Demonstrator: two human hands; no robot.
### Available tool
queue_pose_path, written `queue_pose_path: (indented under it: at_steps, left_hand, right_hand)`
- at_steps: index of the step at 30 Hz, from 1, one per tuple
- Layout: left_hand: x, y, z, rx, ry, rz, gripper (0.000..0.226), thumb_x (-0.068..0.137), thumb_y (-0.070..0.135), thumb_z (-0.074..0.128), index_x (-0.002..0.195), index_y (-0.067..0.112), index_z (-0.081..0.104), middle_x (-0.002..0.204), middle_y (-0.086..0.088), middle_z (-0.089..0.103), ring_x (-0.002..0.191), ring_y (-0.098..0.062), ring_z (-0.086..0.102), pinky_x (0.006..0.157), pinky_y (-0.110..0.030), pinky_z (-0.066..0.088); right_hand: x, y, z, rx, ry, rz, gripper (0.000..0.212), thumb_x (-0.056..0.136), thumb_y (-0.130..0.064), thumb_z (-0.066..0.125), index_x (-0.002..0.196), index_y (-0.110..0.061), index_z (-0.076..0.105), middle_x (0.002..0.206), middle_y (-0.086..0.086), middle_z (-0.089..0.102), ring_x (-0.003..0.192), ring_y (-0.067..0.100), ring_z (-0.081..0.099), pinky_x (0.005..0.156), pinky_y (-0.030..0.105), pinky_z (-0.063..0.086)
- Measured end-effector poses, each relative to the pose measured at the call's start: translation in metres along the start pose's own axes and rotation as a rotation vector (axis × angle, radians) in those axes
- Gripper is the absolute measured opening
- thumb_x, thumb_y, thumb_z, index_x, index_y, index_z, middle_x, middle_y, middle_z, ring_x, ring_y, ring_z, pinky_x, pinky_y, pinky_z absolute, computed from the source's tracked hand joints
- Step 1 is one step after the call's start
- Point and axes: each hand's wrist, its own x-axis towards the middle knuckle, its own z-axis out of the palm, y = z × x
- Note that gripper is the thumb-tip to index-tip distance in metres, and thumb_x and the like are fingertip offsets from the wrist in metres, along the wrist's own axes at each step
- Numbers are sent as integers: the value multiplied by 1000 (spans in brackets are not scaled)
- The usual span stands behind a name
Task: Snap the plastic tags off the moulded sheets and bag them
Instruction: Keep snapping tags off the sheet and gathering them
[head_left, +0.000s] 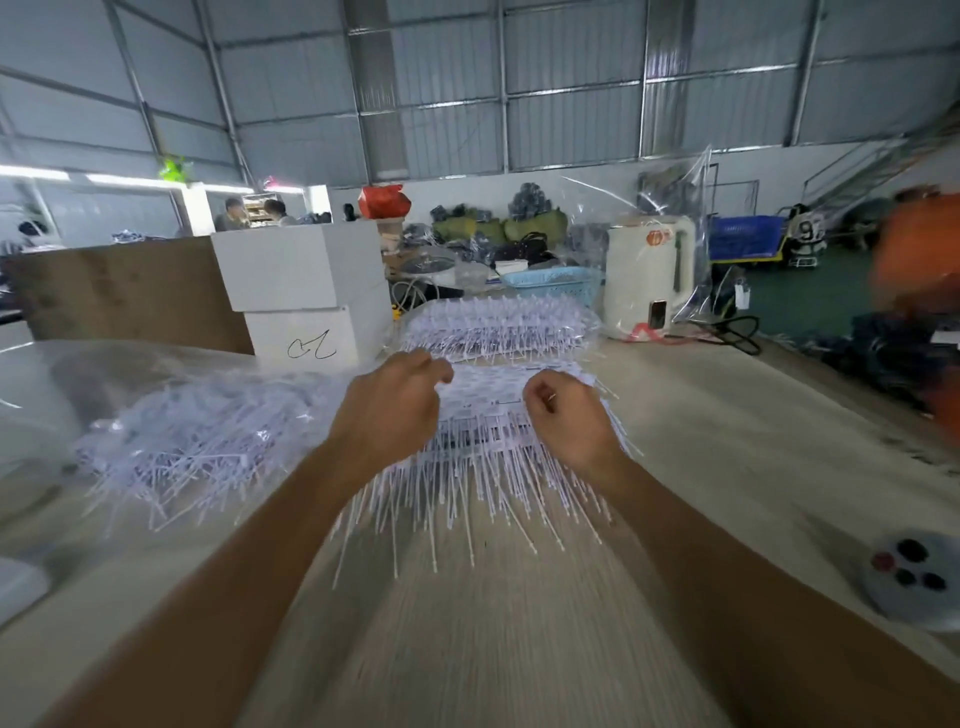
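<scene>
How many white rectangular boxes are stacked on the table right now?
2: the upper white rectangular box sits on the lower white box, which bears a black scribble, left of the moulded sheets. Others may be hidden behind.

Two hands work here, the left hand (390, 402) and the right hand (563, 415), both with fingers curled on one stack of moulded sheets (483, 415) between them. Beyond that grip lies one more stack of sheets (498, 325), and to the left of it one loose heap of snapped tags (208, 441) on one clear plastic bag (78, 384); the single tags are too many and too blurred to count. Past the left hand stand two white boxes (301, 291), one on the other, with one blue basket (553, 283) and one white kettle (649, 275) past the right hand, and one grey round tin (914, 582) lies near the right forearm.
</scene>
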Motion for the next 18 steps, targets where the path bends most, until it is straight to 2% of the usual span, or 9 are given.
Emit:
queue_pose_path:
  at_steps: [1, 3, 6, 9, 12, 18]
  left_hand:
    - [12, -3, 11, -82, -55, -99, 34, 94, 8, 54, 125, 18, 63, 126, -3, 60, 115, -26, 59, 80, -49, 56]
    - [23, -12, 40, -142, -198, -246, 43, 102, 22, 48, 145, 22, 48, 149, -3, 46, 134, -25, 46, 101, -49, 48]
    - [8, -20, 84, -75, -384, -331, 54, 105, 42, 40, 154, 20, 35, 160, -7, 33, 145, -29, 32, 115, -49, 33]
    - [-7, -27, 108, -121, -253, -346, 49, 103, 42, 45, 146, 20, 49, 151, -9, 47, 140, -30, 40, 113, -48, 31]
    - [-4, -29, 104, -182, -171, -364, 37, 99, 35, 55, 132, 20, 63, 137, -10, 58, 129, -33, 49, 104, -49, 40]
    - [4, -26, 101, -174, -155, -341, 38, 99, 20, 58, 136, 11, 59, 136, -17, 55, 128, -36, 45, 107, -47, 40]
  right_hand:
    - [4, 5, -5, -73, 36, 23, 12, 95, -13, 58, 101, -16, 68, 102, 7, 66, 92, 25, 63, 79, 32, 49]
    - [8, 19, -16, -272, 34, 108, 29, 95, -20, 59, 123, -17, 64, 124, 13, 58, 117, 33, 52, 97, 40, 47]
    - [7, 41, -28, -424, -63, 268, 48, 97, -31, 56, 142, -15, 49, 141, 16, 47, 130, 38, 40, 103, 46, 41]
    - [-1, 57, -22, -349, -118, 324, 45, 100, -32, 52, 140, -11, 51, 142, 15, 46, 126, 39, 47, 104, 46, 43]
    - [-1, 65, -18, -227, -14, 324, 36, 96, -24, 59, 129, -8, 62, 134, 17, 55, 121, 38, 55, 104, 41, 44]
    - [5, 72, -20, -109, 71, 402, 25, 89, -22, 72, 111, -9, 72, 113, 16, 69, 105, 32, 65, 94, 34, 48]
